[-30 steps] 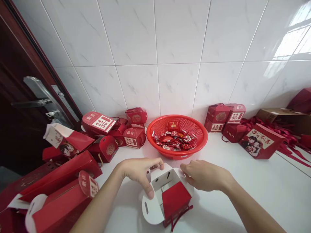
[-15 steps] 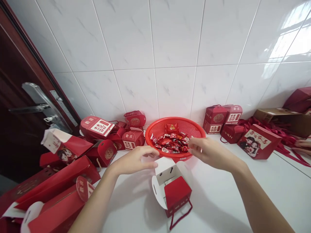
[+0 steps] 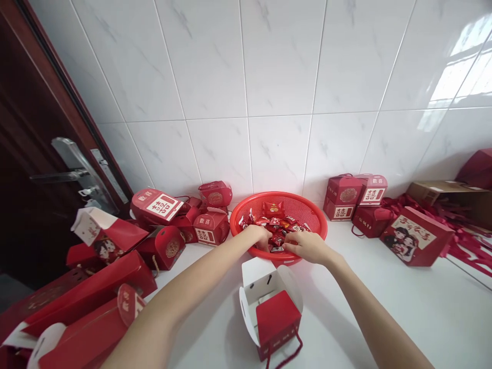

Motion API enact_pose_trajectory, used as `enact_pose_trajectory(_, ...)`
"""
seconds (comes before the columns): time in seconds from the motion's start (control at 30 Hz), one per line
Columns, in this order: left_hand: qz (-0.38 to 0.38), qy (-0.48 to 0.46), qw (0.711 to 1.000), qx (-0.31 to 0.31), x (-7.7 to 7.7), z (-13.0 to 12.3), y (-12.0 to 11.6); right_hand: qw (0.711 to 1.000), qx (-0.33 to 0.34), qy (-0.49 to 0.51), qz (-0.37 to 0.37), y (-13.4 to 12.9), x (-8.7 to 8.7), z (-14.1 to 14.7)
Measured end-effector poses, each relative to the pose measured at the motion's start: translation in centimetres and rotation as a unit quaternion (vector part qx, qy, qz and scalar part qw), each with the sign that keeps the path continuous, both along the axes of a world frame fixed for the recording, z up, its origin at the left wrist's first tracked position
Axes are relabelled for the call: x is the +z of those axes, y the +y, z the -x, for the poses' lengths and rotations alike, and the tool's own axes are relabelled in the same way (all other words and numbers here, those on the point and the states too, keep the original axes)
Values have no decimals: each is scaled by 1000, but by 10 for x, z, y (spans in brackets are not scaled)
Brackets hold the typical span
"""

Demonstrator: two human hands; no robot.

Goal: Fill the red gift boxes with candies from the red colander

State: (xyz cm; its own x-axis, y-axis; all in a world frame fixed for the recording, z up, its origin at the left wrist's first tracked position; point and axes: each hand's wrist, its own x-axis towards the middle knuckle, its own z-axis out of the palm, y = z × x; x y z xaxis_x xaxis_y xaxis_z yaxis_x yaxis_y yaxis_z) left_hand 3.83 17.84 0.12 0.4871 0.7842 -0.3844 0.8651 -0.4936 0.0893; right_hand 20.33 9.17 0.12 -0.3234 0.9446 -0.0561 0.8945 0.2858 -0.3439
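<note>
A red plastic basket (image 3: 317, 218) stands against the tiled wall with red-wrapped candies (image 3: 277, 238) inside. My left hand (image 3: 260, 237) reaches over its front left rim, fingers bent down among the candies and mostly hidden. At the front right of the basket, my right hand (image 3: 303, 246) has its fingers curled together at the candies; what they pinch is too small to make out. Just in front of the basket, an open red box (image 3: 279, 318) with a white interior sits on the white table, its flaps spread and its cord handle hanging toward me.
Red boxes (image 3: 205, 228) crowd the left side, near a dark door (image 3: 34, 128) with a metal handle. More boxes (image 3: 342, 197) are stacked right of the basket. Farther right are a larger printed box (image 3: 417, 237), red ribbons (image 3: 471, 253) and an open cardboard box (image 3: 438, 190).
My left hand has moved from beside the open box into the basket. My right hand has shifted left and down among the candies. The view has tilted slightly upward.
</note>
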Motion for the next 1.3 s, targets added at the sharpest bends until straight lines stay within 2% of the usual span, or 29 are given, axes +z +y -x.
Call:
enact_pose_trajectory(0.17,21,0,998,52,-8,6,19,1000,3,-1,3,2,-1,1)
enact_pose_trajectory(0.27,19,-48,994,96,-9,16,26,1000,6,-19,3,1,1,2)
enact_pose_trajectory(0.37,1,-139,980,143,-11,22,29,999,5,-33,10,-1,5,4)
enact_pose_trajectory(0.43,-7,-228,960,165,-11,22,28,999,6,-31,12,-2,6,4)
enact_pose_trajectory(0.53,4,-358,914,190,-11,23,25,1000,5,-25,9,-2,7,3)
enact_pose_trajectory(0.7,53,-477,850,217,-13,26,24,1000,3,-1,9,-2,6,2)
enact_pose_trajectory(0.8,67,-514,826,219,-13,27,22,1000,-5,17,10,0,3,2)
enact_pose_trajectory(0.93,94,-540,811,205,-9,27,18,1000,-12,25,6,2,0,1)
enact_pose_trajectory(1.13,96,-571,797,173,-11,27,22,1000,-13,17,12,5,0,0)
enact_pose_trajectory(1.3,88,-576,800,143,-17,27,28,999,-24,35,22,10,0,0)
